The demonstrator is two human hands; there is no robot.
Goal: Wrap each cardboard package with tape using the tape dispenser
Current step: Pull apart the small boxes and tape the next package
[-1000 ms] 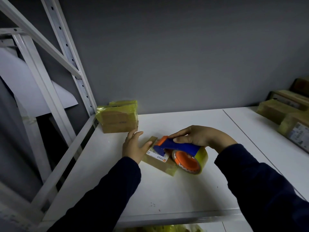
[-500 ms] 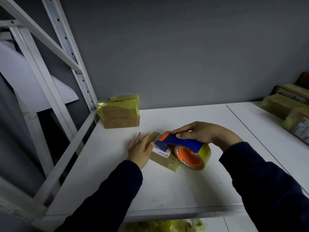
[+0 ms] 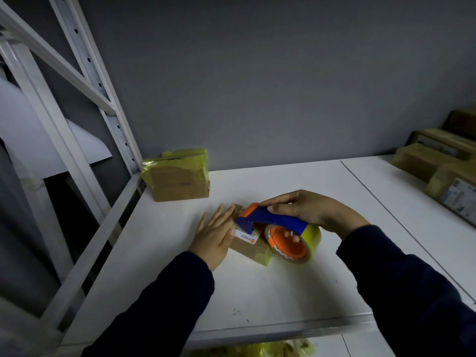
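Lying flat on the white shelf (image 3: pixel 257 292), a small cardboard package (image 3: pixel 253 249) sits near the middle with its white barcode label (image 3: pixel 244 234) facing up. The left hand (image 3: pixel 215 235) rests palm down on the package's left end, fingers straight and close together, its grip not closed on anything. The right hand (image 3: pixel 309 210) has its grip clamped round the blue handle of the tape dispenser (image 3: pixel 275 220), fingers curled about it. The dispenser's orange-tipped nose is over the label, just beside the left fingertips. Its yellowish tape roll (image 3: pixel 313 234), with an orange core, stands on edge against the package's right end. At the back left corner, beside the white rack upright (image 3: pixel 121 135), stand stacked packages (image 3: pixel 177 176) wrapped in yellowish tape. More boxes (image 3: pixel 422 161) lie at the far right, well apart from the hands. Both sleeves are dark.
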